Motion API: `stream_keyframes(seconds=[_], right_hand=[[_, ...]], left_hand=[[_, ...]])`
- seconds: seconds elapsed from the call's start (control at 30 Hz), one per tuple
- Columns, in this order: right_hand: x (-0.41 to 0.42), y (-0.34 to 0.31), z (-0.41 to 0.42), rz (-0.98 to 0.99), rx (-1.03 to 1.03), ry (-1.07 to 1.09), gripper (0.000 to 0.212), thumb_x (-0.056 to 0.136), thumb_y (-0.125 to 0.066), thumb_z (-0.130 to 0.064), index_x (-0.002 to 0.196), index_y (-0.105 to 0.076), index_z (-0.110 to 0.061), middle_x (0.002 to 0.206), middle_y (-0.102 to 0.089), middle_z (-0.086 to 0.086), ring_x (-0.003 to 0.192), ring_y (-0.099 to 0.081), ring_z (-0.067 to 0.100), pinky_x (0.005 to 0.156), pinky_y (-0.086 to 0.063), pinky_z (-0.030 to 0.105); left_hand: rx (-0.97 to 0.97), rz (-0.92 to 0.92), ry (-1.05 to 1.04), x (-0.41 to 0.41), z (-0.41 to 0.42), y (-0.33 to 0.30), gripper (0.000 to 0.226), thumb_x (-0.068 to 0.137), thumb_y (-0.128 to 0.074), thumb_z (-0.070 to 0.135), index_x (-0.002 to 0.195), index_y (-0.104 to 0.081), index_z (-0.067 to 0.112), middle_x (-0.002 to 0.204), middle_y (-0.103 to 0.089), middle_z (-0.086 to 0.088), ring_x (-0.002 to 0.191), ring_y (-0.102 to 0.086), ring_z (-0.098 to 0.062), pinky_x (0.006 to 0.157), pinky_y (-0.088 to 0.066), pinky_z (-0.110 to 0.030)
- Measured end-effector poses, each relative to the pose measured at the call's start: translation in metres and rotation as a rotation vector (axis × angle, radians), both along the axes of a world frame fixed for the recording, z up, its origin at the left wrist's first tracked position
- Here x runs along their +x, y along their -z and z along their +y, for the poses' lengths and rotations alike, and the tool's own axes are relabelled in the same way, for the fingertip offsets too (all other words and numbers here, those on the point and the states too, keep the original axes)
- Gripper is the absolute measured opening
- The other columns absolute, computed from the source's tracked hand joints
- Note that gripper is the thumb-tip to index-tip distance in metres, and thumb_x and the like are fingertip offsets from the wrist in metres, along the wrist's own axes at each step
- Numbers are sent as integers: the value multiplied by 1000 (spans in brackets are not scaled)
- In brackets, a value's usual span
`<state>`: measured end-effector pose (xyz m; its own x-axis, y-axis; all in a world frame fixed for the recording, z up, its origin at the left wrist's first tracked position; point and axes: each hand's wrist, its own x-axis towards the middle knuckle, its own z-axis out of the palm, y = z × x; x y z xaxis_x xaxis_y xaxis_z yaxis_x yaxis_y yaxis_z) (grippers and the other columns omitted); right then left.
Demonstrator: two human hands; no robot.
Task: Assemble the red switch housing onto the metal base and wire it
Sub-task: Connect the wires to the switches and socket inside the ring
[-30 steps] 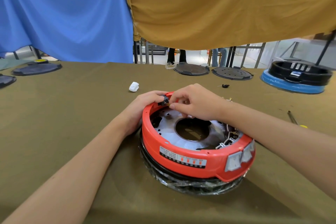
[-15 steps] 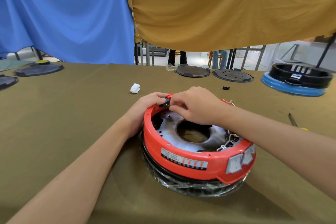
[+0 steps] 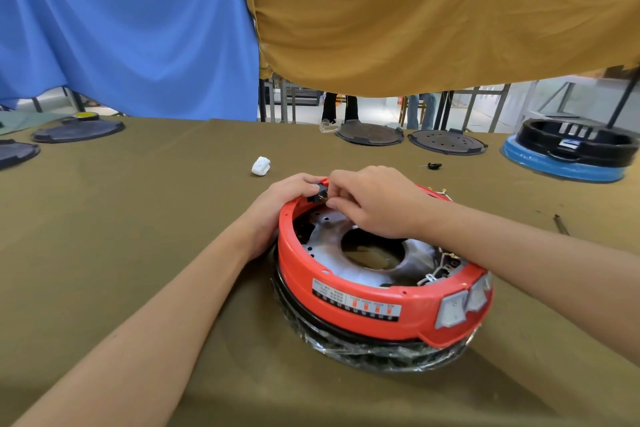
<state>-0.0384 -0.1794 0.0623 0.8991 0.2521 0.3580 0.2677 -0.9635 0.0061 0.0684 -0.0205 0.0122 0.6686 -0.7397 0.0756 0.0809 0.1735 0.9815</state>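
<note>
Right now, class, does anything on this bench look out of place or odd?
Little stands out. A crumpled white scrap and a small black part lie loose on the table cloth, away from the red housing. Both hands work at its far rim.

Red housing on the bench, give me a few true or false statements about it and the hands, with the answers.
1. Both hands work at the far rim of the red housing. True.
2. The right hand lies flat on the table. False: its fingers pinch a small black part at the rim.
3. The left hand grips the housing's outer wall. True.
4. The white wad lies inside the housing. False: it lies on the table beyond it.
5. The two rocker switches face the person. True.
</note>
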Motion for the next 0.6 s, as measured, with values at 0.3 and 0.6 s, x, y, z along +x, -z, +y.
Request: stream_keyframes(seconds=[0.3, 0.6], right_hand=[[-2, -2, -4, 95, 235, -16, 12, 93, -61, -27, 87, -71, -23, 74, -65, -17, 71, -58, 0, 67, -47, 25], [-1, -5, 2, 50, 179, -9, 18, 96, -59, -25, 92, -75, -17, 83, -73, -3, 76, -62, 15, 76, -50, 34]], left_hand=[[19, 1, 5, 0, 2, -2, 25, 75, -67, 26, 96, -79, 19, 110, -73, -17, 103, -70, -29, 93, -52, -41], [1, 22, -23, -3, 0, -1, 34, 78, -62, 22, 108, -70, 10, 107, -72, -18, 99, -69, -29, 97, -51, -44]])
